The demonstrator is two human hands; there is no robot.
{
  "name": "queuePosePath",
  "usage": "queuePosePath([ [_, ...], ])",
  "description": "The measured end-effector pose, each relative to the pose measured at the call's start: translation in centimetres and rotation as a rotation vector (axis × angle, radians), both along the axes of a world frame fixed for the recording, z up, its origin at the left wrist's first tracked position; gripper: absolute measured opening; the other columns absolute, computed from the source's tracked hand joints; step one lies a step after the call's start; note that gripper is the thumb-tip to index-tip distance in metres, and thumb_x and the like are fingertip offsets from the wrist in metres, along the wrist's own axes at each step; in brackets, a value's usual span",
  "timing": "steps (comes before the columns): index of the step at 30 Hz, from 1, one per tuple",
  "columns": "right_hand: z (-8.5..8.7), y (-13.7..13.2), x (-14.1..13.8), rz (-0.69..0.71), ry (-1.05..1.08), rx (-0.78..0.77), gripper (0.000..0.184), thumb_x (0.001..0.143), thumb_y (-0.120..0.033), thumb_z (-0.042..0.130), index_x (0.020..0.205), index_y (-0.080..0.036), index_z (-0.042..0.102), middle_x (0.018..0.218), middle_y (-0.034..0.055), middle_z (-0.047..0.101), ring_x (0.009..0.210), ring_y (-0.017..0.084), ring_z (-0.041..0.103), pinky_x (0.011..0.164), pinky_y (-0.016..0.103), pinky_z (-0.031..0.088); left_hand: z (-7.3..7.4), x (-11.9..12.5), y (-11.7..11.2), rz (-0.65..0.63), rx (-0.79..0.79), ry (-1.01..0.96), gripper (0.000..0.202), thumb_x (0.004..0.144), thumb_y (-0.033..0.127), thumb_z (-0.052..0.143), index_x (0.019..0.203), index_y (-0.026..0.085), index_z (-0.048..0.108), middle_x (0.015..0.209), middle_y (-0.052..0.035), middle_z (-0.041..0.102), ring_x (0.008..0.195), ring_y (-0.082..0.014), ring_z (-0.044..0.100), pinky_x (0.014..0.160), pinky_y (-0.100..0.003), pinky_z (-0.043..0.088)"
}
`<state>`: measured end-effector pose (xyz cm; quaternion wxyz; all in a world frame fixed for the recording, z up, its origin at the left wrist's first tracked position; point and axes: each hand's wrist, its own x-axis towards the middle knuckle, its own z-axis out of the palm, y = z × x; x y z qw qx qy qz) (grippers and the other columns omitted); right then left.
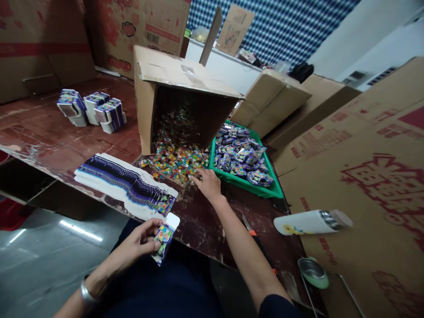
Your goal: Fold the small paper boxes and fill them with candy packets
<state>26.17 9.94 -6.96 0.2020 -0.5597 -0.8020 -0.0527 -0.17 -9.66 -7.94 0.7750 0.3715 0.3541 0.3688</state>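
Note:
My left hand [145, 236] grips a small printed candy box [164, 238] by its sides, its white top flap standing up, at the table's front edge. Just behind it lies a long fanned row of flat purple boxes [129, 183]. My right hand [208, 183] reaches to the edge of a heap of small clear packets of colourful candy [179, 161]. Its fingers are bent together at the packets; whether one is pinched is hidden. The heap spills from a cardboard carton [145, 110] lying on its side.
A green tray [245, 187] full of purple sachets [238, 152] stands right of the carton. Several purple boxes [91, 110] sit at the left. A utility knife [256, 240], a white bottle [304, 223] and a green cup [313, 271] are at the right, beside a large carton [364, 176].

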Motion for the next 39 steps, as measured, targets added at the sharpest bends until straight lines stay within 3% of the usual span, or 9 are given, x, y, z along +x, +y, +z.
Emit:
queuePosePath([
  [5, 0.6, 0.8, -0.7, 0.024, 0.045, -0.038, 0.019, 0.096, -0.031, 0.06, 0.092, -0.021, 0.075, 0.095, 0.0105, 0.072, 0.095, 0.025, 0.061, 0.081, 0.032, 0.048, 0.3, 0.7, 0.4, 0.07, 0.061, 0.048, 0.032, 0.08, 0.042, 0.077, 0.096, 0.018, 0.064, 0.086, -0.0012, 0.063, 0.075, -0.0137, 0.057, 0.069, -0.025, 0.043],
  [8, 1.9, 0.2, -1.2, 0.026, 0.259, -0.072, 0.024, 0.097, -0.031, 0.055, 0.086, -0.02, 0.073, 0.093, 0.0088, 0.071, 0.089, 0.023, 0.065, 0.08, 0.032, 0.049, 0.1, 0.7, 0.7, 0.197, 0.1, 0.102, 0.031, 0.079, 0.042, 0.078, 0.091, 0.017, 0.063, 0.084, -0.0014, 0.064, 0.075, -0.0136, 0.059, 0.068, -0.024, 0.046],
  [13, 5.7, -3.4, -2.0, 0.257, 0.68, -0.516, 0.022, 0.096, -0.036, 0.055, 0.089, -0.02, 0.069, 0.067, -0.0007, 0.065, 0.056, 0.015, 0.062, 0.056, 0.026, 0.047, 0.2, 0.4, 1.1, 0.362, 0.195, 0.34, 0.039, 0.081, 0.04, 0.074, 0.112, 0.019, 0.065, 0.091, -0.004, 0.07, 0.072, -0.0168, 0.067, 0.068, -0.029, 0.053],
  [20, 10.1, -7.7, -3.6, 0.652, 0.246, -0.53, 0.015, 0.094, -0.023, 0.063, 0.085, -0.023, 0.075, 0.082, 0.0012, 0.07, 0.074, 0.015, 0.064, 0.071, 0.026, 0.047, 0.2, 0.6, 1.2, 0.329, 0.361, 0.564, 0.037, 0.083, 0.037, 0.072, 0.115, 0.02, 0.07, 0.107, -0.0092, 0.077, 0.092, -0.0253, 0.072, 0.085, -0.039, 0.056],
  [24, 10.1, -8.6, -5.3, 0.767, 0.143, -0.525, 0.012, 0.092, -0.021, 0.066, 0.084, -0.025, 0.076, 0.08, 0.001, 0.068, 0.072, 0.015, 0.063, 0.069, 0.025, 0.048, 0.5, 0.9, 0.9, 0.27, 0.371, 0.482, 0.032, 0.083, 0.033, 0.072, 0.112, 0.02, 0.072, 0.112, -0.0092, 0.077, 0.103, -0.0275, 0.071, 0.093, -0.041, 0.054],
  [27, 10.0, -9.2, -6.3, 0.784, 0.277, -0.487, 0.017, 0.095, -0.022, 0.062, 0.106, -0.026, 0.074, 0.096, 0.004, 0.071, 0.088, 0.019, 0.068, 0.079, 0.03, 0.053, 1.2, 1.2, 0.7, 0.231, 0.331, 0.375, 0.03, 0.084, 0.033, 0.071, 0.111, 0.02, 0.072, 0.108, -0.008, 0.077, 0.102, -0.0267, 0.071, 0.091, -0.04, 0.055],
  [29, 10.1, -9.7, -6.3, 0.679, 0.423, -0.391, 0.022, 0.098, -0.023, 0.057, 0.115, -0.025, 0.07, 0.106, 0.0063, 0.071, 0.097, 0.022, 0.068, 0.086, 0.035, 0.054, 1.7, 1.4, 0.5, 0.271, 0.29, 0.33, 0.035, 0.084, 0.034, 0.072, 0.116, 0.021, 0.068, 0.102, -0.0069, 0.076, 0.095, -0.0247, 0.071, 0.085, -0.038, 0.057],
  [32, 9.8, -10.8, -5.8, 0.477, 0.572, -0.271, 0.016, 0.098, -0.027, 0.058, 0.106, -0.025, 0.072, 0.099, 0.0063, 0.071, 0.094, 0.023, 0.068, 0.087, 0.038, 0.055, 2.2, 1.5, 0.4, 0.396, 0.234, 0.277, 0.05, 0.081, 0.033, 0.075, 0.127, 0.024, 0.058, 0.097, -0.0036, 0.07, 0.085, -0.0197, 0.07, 0.076, -0.032, 0.057],
  [39, 5.0, -14.7, -6.2, 0.395, 0.791, -0.426, 0.014, 0.091, -0.03, 0.069, 0.102, -0.023, 0.07, 0.108, 0.0085, 0.068, 0.096, 0.021, 0.068, 0.079, 0.032, 0.058, 3.0, 2.0, 0.2, 0.406, 0.232, 0.177, 0.036, 0.083, 0.032, 0.073, 0.116, 0.022, 0.062, 0.102, -0.0028, 0.065, 0.084, -0.016, 0.066, 0.074, -0.026, 0.053],
])
